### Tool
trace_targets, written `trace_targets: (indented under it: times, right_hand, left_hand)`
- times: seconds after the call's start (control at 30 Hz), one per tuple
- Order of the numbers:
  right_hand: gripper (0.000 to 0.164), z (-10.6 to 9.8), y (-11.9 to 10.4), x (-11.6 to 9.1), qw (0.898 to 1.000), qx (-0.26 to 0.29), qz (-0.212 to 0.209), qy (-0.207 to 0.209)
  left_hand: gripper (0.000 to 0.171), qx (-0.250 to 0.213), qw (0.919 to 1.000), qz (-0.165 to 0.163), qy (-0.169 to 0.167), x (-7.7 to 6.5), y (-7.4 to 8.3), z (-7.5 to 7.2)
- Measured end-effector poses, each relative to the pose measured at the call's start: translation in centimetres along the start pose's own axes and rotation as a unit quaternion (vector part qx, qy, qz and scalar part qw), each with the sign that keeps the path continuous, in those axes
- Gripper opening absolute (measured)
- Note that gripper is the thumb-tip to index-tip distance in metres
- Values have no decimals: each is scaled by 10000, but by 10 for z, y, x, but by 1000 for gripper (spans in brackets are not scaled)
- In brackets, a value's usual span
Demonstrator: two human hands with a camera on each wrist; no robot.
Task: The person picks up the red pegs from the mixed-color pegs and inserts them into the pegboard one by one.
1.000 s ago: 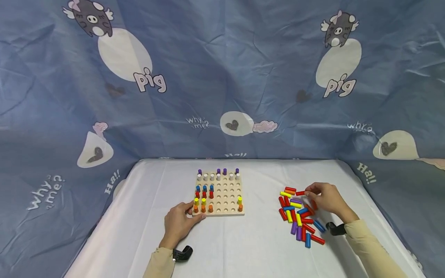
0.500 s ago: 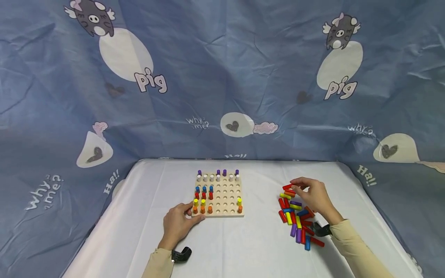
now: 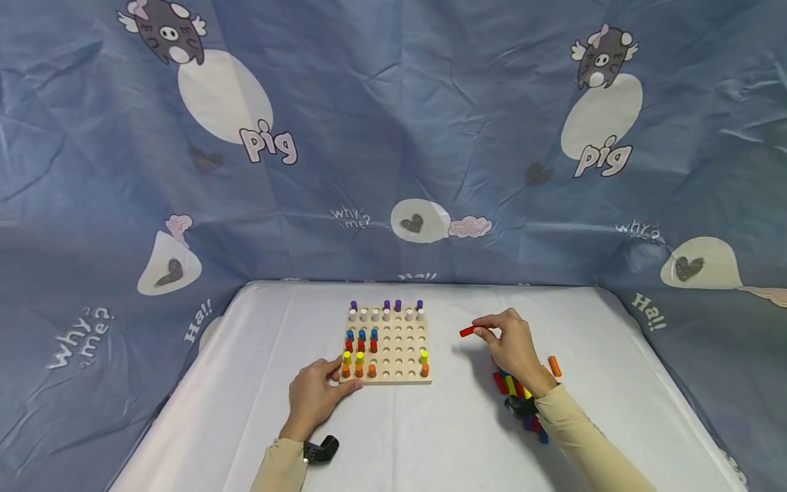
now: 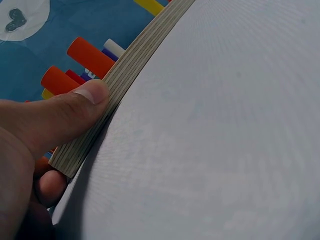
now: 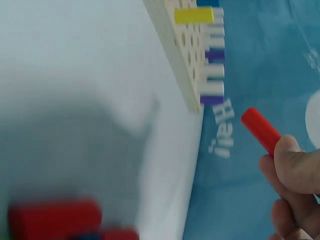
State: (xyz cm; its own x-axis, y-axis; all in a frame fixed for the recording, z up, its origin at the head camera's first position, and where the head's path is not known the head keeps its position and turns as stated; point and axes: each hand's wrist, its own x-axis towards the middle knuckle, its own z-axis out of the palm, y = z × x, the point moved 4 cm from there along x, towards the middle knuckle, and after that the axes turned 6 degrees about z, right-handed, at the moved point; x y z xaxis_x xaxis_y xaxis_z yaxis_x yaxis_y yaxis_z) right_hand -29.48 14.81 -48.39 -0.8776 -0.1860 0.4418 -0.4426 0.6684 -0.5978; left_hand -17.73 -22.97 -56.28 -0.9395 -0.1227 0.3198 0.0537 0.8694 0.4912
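Note:
A wooden pegboard [image 3: 398,347] lies on the white table, with purple, white, blue, red, yellow and orange pegs upright in some of its holes. My left hand [image 3: 315,398] grips its near left corner; in the left wrist view the thumb [image 4: 90,95] presses the front edge and the fingers bend around the side. Between thumb and fingertips, my right hand [image 3: 509,344] pinches a red peg [image 3: 467,331] by one end. That hand is above the table, right of the board and apart from it. In the right wrist view the red peg [image 5: 260,130] sticks out from the fingertips.
Loose pegs in several colours lie in a pile under my right forearm, partly hidden by it; a red peg [image 3: 500,383] shows at its left. An orange peg [image 3: 555,366] lies to the right. A blue printed curtain [image 3: 393,150] surrounds the table's back and sides.
My right hand has picked the red peg from the far side of the pile and moved left with it, toward the board. The left hand has stayed at the board's corner.

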Motion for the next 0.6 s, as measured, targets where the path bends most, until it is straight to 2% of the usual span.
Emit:
trace_targets:
  times: [0.33,0.6]
  right_hand:
    - [9,40,-46,10,9986,-54,-505,138]
    - [8,68,-67,15,9969,30,-782,101]
  left_hand:
    - [75,-24,10000,48,15,1,-1,0]
    - [74,18,9999,92,75,0,-1,-1]
